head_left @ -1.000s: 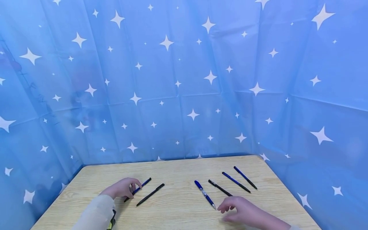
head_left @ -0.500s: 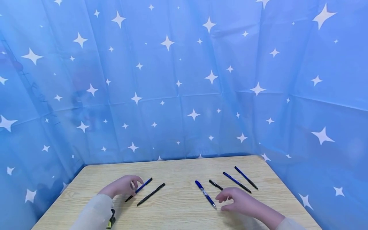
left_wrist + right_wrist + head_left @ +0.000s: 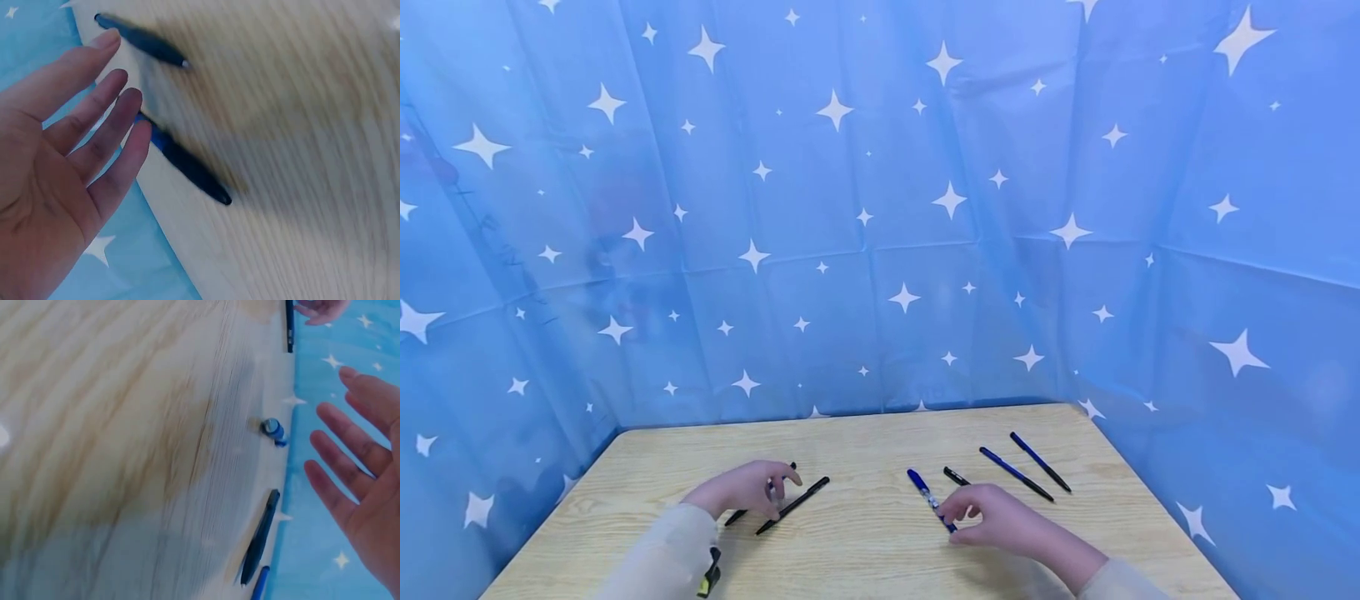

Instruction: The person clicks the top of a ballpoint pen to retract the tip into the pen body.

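Note:
My left hand (image 3: pixel 748 489) hovers above a blue-and-black pen (image 3: pixel 737 517) and beside a black pen (image 3: pixel 805 497); in the left wrist view that hand (image 3: pixel 81 137) has loosely extended fingers, with the black pen (image 3: pixel 147 44) near the thumb. My right hand (image 3: pixel 1000 523) is over the lower part of a blue pen with a clear grip (image 3: pixel 919 481), partly covering a black pen (image 3: pixel 956 476). Seen from the right wrist, this hand (image 3: pixel 362 456) has spread fingers holding nothing, and the blue pen (image 3: pixel 272 428) stands apart from them.
Two blue-and-black pens (image 3: pixel 1017 475) (image 3: pixel 1040 461) lie at the right of the wooden table (image 3: pixel 865 450). Blue star-patterned cloth (image 3: pixel 880 167) hangs behind and at both sides. A black and yellow item (image 3: pixel 709 575) is by the left sleeve.
My left hand has moved right, from the blue-and-black pen toward the black one. My right hand has moved left toward the blue pen with the clear grip. The pens lie as before.

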Available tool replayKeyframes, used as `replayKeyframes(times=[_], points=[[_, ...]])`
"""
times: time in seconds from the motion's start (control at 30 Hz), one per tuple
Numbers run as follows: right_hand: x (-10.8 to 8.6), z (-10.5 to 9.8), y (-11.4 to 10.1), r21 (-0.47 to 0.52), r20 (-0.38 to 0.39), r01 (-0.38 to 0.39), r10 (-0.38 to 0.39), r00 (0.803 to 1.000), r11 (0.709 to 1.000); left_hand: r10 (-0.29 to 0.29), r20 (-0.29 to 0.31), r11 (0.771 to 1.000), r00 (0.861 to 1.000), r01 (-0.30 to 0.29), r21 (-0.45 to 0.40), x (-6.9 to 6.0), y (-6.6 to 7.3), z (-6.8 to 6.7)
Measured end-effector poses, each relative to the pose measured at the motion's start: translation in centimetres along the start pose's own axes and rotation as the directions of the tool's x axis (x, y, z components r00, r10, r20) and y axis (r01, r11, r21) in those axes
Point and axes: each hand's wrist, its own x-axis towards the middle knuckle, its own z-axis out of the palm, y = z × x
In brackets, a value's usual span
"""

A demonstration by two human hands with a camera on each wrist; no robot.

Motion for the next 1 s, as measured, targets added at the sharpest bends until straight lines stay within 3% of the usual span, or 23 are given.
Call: replayKeyframes(times=[0.17, 0.4, 0.6, 1.0], points=[[0.5, 0.3, -0.5, 0.045, 0.011, 0.003, -0.003, 1.000, 0.999, -0.012, 0.034, 1.000, 0.999, 0.011, 0.016, 0.6, 0.0, 0.5], [0.9, 0.8, -0.5, 0.084, 0.035, -0.002, -0.001, 0.999, 0.996, -0.099, 0.116, 0.994, 0.988, 0.094, 0.047, 1.0, 0.1, 0.8], [1.2, 1.0, -0.2, 0.090, 0.031, 0.001, -0.004, 1.000, 0.996, -0.136, 0.176, 0.990, 0.975, 0.141, -0.017, 0.9, 0.8, 0.8], [1.4, 1.1, -0.3, 0.089, 0.009, -0.002, 0.001, 1.000, 0.996, -0.169, 0.196, 0.984, 0.966, 0.177, -0.023, 0.8, 2.3, 1.1]])
